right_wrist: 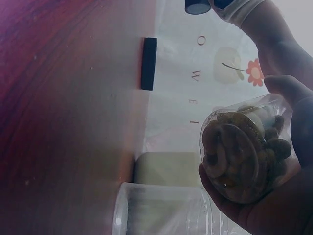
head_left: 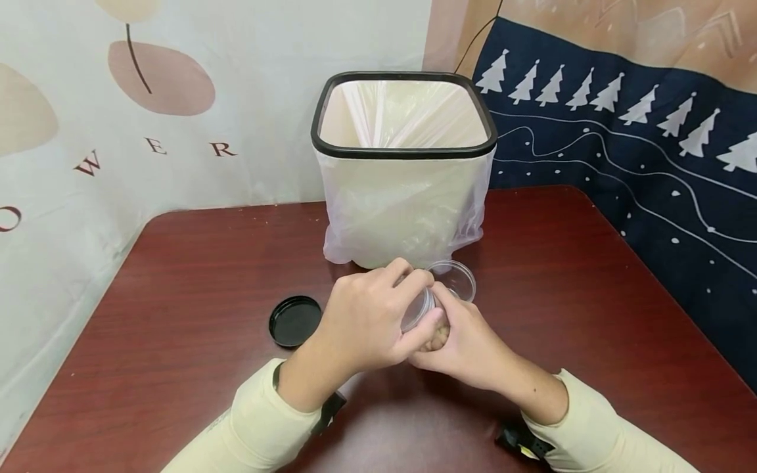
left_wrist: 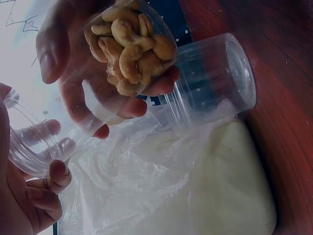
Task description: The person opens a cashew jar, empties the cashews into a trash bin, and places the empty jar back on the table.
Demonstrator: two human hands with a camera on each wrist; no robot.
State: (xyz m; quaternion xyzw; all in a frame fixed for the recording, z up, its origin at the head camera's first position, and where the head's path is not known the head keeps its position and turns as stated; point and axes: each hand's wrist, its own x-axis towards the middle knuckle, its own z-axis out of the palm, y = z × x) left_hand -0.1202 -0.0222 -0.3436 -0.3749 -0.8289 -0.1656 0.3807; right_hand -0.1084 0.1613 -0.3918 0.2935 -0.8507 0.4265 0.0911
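Both hands hold a clear plastic jar (left_wrist: pixel 110 105) above the table, with cashews (left_wrist: pixel 132 51) gathered in its lower part. My left hand (head_left: pixel 369 318) curls its fingers and thumb around the threaded neck at the top. Lower down, my right hand (head_left: pixel 473 341) grips the jar's body; the cashews show between its thumb and fingers. In the head view the hands hide much of the jar. A second clear jar (left_wrist: pixel 210 81), with nothing in it, stands upright just behind the hands. To the left lies a black lid (head_left: pixel 294 322), its inside facing up.
A pale bin (head_left: pixel 402 210) with a black rim and a thin plastic liner stands at the back of the dark red table (head_left: pixel 207 282), close behind the second jar. Patterned cloths (head_left: pixel 254 177) hang behind the table and along its right side.
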